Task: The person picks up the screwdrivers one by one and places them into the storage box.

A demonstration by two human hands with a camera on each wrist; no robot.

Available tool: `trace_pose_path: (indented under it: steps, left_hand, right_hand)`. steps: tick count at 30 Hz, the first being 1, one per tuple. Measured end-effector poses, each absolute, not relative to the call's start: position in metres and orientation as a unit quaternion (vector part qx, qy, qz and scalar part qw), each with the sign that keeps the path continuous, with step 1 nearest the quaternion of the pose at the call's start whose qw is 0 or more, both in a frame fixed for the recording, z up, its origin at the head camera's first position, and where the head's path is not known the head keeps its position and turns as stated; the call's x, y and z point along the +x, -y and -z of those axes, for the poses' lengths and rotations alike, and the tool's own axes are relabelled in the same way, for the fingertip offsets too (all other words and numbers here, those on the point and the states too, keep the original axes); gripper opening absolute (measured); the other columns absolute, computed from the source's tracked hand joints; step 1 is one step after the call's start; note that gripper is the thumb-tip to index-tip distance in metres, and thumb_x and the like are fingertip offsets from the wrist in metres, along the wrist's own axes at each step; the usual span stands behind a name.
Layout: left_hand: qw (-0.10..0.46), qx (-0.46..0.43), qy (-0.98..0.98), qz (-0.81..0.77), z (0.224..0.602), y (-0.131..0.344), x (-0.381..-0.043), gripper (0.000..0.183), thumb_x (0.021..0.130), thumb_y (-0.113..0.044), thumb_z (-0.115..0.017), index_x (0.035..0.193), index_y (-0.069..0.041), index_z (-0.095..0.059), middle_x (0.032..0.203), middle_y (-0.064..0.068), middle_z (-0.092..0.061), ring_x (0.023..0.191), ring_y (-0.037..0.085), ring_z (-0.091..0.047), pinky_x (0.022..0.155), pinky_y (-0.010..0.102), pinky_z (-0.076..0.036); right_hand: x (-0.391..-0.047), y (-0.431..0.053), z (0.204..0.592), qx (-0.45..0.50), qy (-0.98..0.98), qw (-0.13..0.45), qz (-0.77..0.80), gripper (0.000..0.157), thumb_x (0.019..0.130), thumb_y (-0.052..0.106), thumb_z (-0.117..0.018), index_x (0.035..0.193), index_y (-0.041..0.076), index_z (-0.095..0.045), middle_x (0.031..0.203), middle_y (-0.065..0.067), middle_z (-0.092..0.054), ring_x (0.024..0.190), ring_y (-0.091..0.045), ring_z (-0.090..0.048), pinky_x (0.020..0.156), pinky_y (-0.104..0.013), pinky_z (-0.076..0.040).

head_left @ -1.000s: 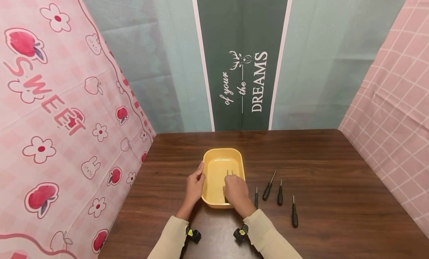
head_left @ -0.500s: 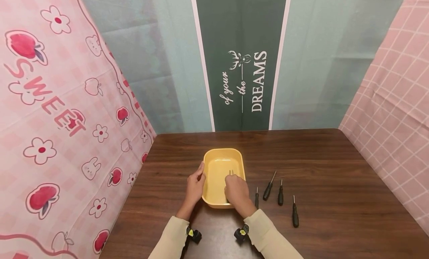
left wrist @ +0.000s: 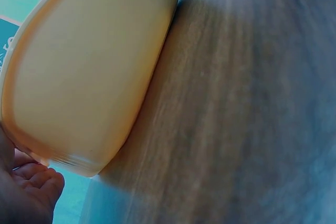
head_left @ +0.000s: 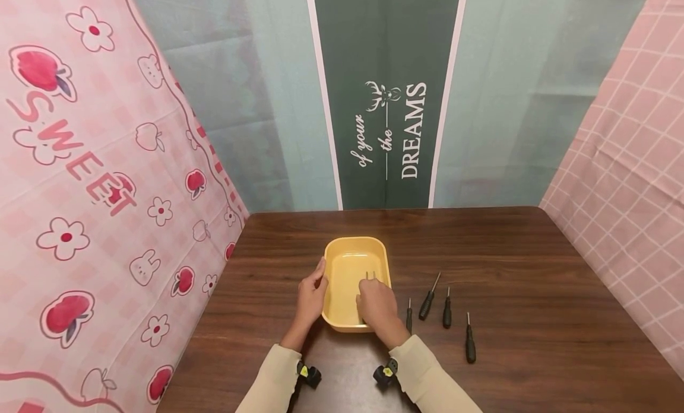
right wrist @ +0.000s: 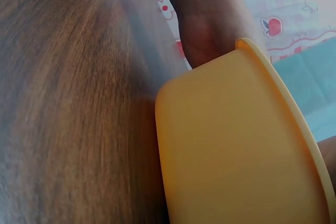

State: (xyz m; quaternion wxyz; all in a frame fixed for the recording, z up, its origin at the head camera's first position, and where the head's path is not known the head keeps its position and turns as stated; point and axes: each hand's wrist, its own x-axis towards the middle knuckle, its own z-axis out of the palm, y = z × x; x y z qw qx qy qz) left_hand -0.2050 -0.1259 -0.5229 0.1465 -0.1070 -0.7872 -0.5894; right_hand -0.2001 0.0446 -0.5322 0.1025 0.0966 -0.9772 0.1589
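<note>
1. The yellow container (head_left: 344, 270) sits on the bench (head_left: 534, 270), at the person's 12 o'clock.
2. At its 9 o'clock side, the left hand (head_left: 312, 297) grips the wall with its fingers.
3. Toward its 4 o'clock, the right hand (head_left: 377, 303) has its fingers curled around two thin metal shafts (head_left: 367, 276), whose lower parts it blocks from sight.
4. Four black-handled screwdrivers (head_left: 470, 348) lie between 3 and 4 o'clock; the right sleeve (head_left: 427, 377) meets the nearest.
5. A pink floral cloth (head_left: 109, 238) hangs toward 10 o'clock, a striped cloth (head_left: 267, 104) at 12, a checked cloth (head_left: 630, 164) at 2.
</note>
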Motion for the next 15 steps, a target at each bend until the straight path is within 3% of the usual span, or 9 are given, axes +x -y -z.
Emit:
trace_pose_path:
  steps: [10,15]
  left_hand:
    - [0.151,-0.103,0.782,0.597,0.5231,0.1243,-0.2053,0.038,0.098,0.011,-0.053,0.135,0.019,-0.050,0.143,0.031,-0.049,0.136,0.041,-0.046,0.112,0.048,-0.036]
    - [0.151,-0.096,0.781,0.598,0.5230,0.1228,-0.2056,0.037,0.097,0.012,-0.053,0.133,0.020,-0.051,0.142,0.031,-0.050,0.135,0.042,-0.047,0.111,0.047,-0.037]
  right_hand:
    - [-0.1993,-0.0456,0.5314,0.106,0.973,0.111,-0.173,0.025,0.086,0.018,-0.078,0.068,0.011,-0.061,0.061,-0.005,-0.059,0.053,-0.022,-0.057,0.046,-0.039,-0.047]
    - [-0.2004,-0.0477,0.5341,0.113,0.968,0.122,-0.188,0.031,0.087,0.019,-0.077,0.065,0.013,-0.057,0.058,-0.002,-0.054,0.050,-0.019,-0.051,0.044,-0.037,-0.044]
